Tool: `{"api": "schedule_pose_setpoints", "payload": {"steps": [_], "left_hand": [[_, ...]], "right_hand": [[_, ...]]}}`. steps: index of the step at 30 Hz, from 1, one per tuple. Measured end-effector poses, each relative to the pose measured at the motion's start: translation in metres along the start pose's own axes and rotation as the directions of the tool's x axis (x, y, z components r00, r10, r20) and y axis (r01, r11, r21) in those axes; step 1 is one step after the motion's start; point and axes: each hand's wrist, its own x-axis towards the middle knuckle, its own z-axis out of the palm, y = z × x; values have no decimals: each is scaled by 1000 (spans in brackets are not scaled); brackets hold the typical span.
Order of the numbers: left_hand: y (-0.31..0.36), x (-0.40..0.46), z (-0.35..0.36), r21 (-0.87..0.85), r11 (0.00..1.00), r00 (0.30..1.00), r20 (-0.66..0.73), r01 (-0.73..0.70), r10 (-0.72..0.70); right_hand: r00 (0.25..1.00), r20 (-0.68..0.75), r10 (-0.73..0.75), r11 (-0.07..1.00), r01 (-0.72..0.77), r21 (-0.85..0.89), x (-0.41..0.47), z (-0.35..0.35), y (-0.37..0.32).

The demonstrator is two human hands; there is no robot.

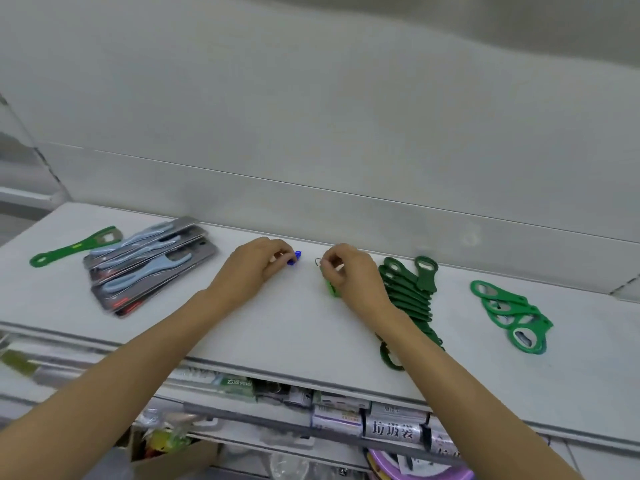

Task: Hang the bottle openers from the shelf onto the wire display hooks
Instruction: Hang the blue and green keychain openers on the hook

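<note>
Left hand (254,263) pinches a blue opener (294,259); right hand (346,271) pinches a green opener (331,288) on the shelf (277,323)

white pack label (393,431): black Chinese characters "垃圾袋", on a pack under the front edge of the shelf (284,327), right of centre
pack just right of it (445,445): more black characters, cut off and blurred, unreadable
green pack (237,384): white Chinese characters, about four, too blurred to read; sits under the shelf edge, left of the "垃圾袋" pack
small packs between those two (337,408): tiny print, unreadable
carded packs on shelf top, left (152,265): red marks on the card ends, not legible
green openers on shelf top (512,315): no readable text
</note>
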Motion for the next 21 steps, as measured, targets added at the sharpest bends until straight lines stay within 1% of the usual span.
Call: {"api": "schedule_pose_setpoints", "payload": {"steps": [3,6,9,11,14,16,21], "left_hand": [[0,-7,-12,-102,994,997,-69,33,-40],[2,-17,-27,-214,975,986,-138,58,-89],[2,-30,-43,-315,942,962,-201,117,-187],[0,-41,-56,-338,931,934,-266,141,-238],[-2,-61,-79,-356,926,894,-365,126,-262],[-6,-76,-96,-324,936,875,-404,135,-266],[-35,-128,-146,-257,944,825,-472,209,-311]], "right_hand": [[999,-39,27,974,-18,225,8,-5,-9],[999,-38,-5,928,18,371,17,-4,-22],[999,-23,-38,856,45,515,22,3,-43],[997,-8,-83,823,73,563,25,10,-60],[988,14,-152,797,114,593,28,27,-88],[980,29,-198,792,143,593,31,42,-108],[954,55,-296,796,215,566,30,90,-167]]}}
